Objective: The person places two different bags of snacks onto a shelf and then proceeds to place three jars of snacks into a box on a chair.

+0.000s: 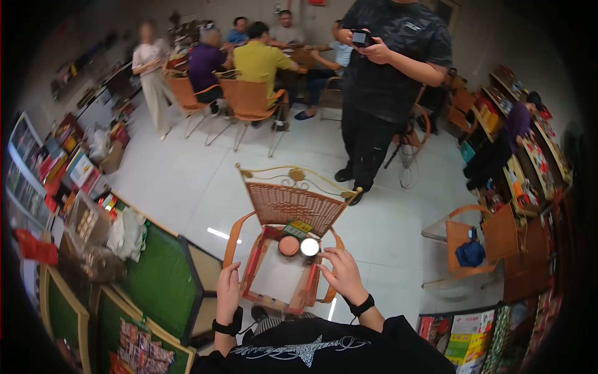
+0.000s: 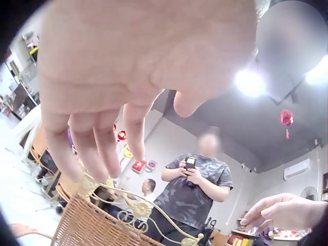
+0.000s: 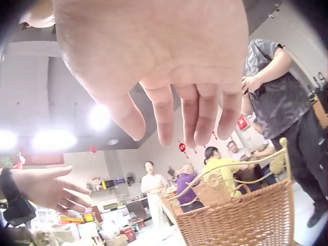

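Note:
On the seat of a wicker chair (image 1: 293, 204) rests a shallow box (image 1: 280, 279) with red edges and a pale bottom. Toward its far side stand a round reddish-brown thing (image 1: 288, 245) and a round thing with a bright white top (image 1: 309, 247). A green and yellow packet (image 1: 299, 228) lies behind them, against the backrest. My right hand (image 1: 344, 274) is just right of the white-topped thing, its fingertips close to it; in the right wrist view its fingers extend loosely with nothing in them. My left hand (image 1: 228, 285) hovers by the box's left side, fingers relaxed and holding nothing.
A person in a camouflage shirt (image 1: 398, 81) stands beyond the chair, holding a small black device (image 1: 361, 38). Several people sit around a table at the back. Green-topped panels (image 1: 156, 268) are at left, another wicker chair (image 1: 461, 240) and stocked shelves at right.

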`<state>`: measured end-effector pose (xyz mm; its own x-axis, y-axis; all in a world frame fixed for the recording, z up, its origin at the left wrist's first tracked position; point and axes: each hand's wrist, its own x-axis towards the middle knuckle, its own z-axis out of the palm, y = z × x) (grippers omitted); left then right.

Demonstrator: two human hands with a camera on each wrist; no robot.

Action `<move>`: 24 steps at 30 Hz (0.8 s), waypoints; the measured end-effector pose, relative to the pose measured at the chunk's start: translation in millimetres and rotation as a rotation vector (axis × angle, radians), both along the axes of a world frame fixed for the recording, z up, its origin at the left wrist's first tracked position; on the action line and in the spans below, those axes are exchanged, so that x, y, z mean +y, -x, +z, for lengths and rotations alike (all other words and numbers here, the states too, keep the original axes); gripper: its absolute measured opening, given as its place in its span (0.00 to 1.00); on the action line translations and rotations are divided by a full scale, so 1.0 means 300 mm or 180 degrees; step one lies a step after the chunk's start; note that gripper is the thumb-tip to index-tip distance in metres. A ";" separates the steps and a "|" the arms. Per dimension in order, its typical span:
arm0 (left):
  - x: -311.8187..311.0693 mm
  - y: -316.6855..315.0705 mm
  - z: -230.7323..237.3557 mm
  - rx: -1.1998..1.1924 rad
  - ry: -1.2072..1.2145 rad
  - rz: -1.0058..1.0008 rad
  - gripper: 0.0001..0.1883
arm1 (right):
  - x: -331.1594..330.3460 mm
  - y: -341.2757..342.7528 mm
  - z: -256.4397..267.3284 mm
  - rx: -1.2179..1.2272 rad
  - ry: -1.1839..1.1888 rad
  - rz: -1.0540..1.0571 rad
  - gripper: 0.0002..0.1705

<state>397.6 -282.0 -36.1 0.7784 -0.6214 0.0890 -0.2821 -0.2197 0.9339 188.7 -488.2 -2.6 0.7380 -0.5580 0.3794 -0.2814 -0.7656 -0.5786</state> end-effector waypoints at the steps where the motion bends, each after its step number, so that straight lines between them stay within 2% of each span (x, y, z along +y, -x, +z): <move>1: 0.047 0.006 0.001 0.0009 0.0001 0.0116 0.15 | 0.013 -0.024 0.005 0.0009 0.0001 0.0116 0.14; 7: 0.399 0.040 -0.040 0.0156 0.0258 0.1219 0.17 | 0.178 -0.169 0.019 -0.0132 0.0140 0.0734 0.15; 10: 0.603 0.106 -0.022 0.0118 0.0269 0.1732 0.17 | 0.318 -0.246 0.010 -0.0143 0.0058 0.1305 0.15; 17: 1.104 0.359 -0.007 0.0377 0.0231 0.2930 0.17 | 0.770 -0.379 0.019 -0.0246 -0.0043 0.2515 0.15; 24: 1.446 0.613 0.035 0.0312 0.0401 0.3826 0.19 | 1.211 -0.389 -0.023 -0.0048 -0.0297 0.3396 0.15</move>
